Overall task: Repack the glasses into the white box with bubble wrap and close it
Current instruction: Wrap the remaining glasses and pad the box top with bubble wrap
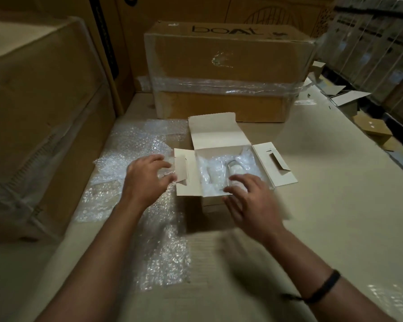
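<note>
Inside the white box (pixel 221 133), flaps spread for access, wrapped glasses (pixel 219 175) lie bedded in bubble wrap (pixel 130 145); right hand (pixel 251 201) hovers open-fingered above, left hand (pixel 147 177) loosely cups something clear beside it.

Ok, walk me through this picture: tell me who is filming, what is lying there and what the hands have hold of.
There is no machine here. A person wears a camera on the head, so you look down along both arms. The left hand reaches over a clear glass lying on bubble wrap, beside the white box. Motion blur hides whether it grips the glass. The right hand hovers, fingers spread, at the box's near edge and holds nothing. The box stands open, its flaps folded out, with wrapped glasses inside. Everything rests on flat cardboard. A big taped carton sits behind.
</note>
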Demonstrator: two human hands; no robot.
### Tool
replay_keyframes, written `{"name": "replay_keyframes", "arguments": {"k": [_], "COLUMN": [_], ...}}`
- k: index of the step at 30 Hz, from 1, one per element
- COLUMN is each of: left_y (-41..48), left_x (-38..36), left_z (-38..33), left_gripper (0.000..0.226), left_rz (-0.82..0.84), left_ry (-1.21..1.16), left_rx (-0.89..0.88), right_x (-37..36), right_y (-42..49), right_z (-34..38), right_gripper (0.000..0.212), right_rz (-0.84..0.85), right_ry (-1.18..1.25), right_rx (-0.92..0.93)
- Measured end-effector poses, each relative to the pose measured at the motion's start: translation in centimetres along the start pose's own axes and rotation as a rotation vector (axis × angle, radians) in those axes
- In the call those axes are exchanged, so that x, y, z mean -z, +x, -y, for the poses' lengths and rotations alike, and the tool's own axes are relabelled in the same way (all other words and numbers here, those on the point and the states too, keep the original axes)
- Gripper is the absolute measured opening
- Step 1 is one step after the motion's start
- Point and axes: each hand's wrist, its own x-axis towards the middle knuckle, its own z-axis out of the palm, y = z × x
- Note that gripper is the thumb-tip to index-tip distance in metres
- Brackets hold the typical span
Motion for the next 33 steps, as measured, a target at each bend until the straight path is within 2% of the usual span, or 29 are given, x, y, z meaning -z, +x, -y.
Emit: {"name": "replay_keyframes", "arguments": {"k": [2,5,7,9,10,14,15,17,19,23,26,29,31,33], "left_y": [-1.8,-4.1,-4.8,-4.8,-4.8,-3.2,-2.5,-1.2,-0.4,-0.2,-1.5,-4.6,-7.4,-10.4], "left_x": [-0.9,-2.4,-3.0,-3.4,-3.6,-3.8,-3.9,-3.8,-3.7,-3.0,-1.4,0.1,0.2,-0.6], "left_z": [1.9,3.2,3.7,4.2,4.3,4.4,4.8,5.6,6.1,5.9,5.5,4.2,2.8,1.3], "left_gripper": [0.039,0.043,0.052,0.065,0.068,0.072,0.068,0.042,0.021,0.025,0.026,0.019,0.017,0.015], "left_rz": [-0.033,-0.040,0.061,0.195,0.207,-0.020,-0.043,-0.038,-0.122,-0.347,-0.481,-0.621,-0.621,-0.573], "left_ry": [0.123,0.240,0.289,0.315,0.295,0.172,0.191,0.235,0.186,-0.046,-0.189,-0.235,-0.194,-0.140], "left_rx": [0.067,0.029,0.070,0.142,0.153,0.193,0.222,0.261,0.271,0.301,0.227,0.109,0.031,-0.060], "right_x": [-1.5,-3.4,-4.2,-4.9,-5.1,-5.8,-5.9,-5.9,-6.0,-5.8,-5.8,-6.0,-6.2,-5.9], "right_y": [-2.9,-5.5,-5.9,-6.0,-6.1,-5.9,-6.0,-6.0,-6.1,-6.2,-6.3,-6.0,-5.9,-5.9], "right_z": [2.4,4.2,4.5,4.4,4.3,4.2,4.2,4.1,4.0,3.9,3.7,3.6,3.3,3.0], "right_gripper": [0.015,0.021,0.029,0.033,0.034,0.033,0.033,0.034,0.036,0.039,0.040,0.040,0.041,0.045], "right_rz": [-0.065,0.087,0.236,0.286,0.282,0.240,0.234,0.232,0.234,0.232,0.234,0.218,0.173,0.060], "right_ry": [0.018,-0.067,-0.152,-0.185,-0.197,-0.223,-0.222,-0.225,-0.226,-0.195,-0.178,-0.155,-0.065,0.095], "right_rx": [-0.038,-0.125,-0.217,-0.260,-0.266,-0.278,-0.281,-0.285,-0.286,-0.284,-0.286,-0.300,-0.326,-0.320]}}
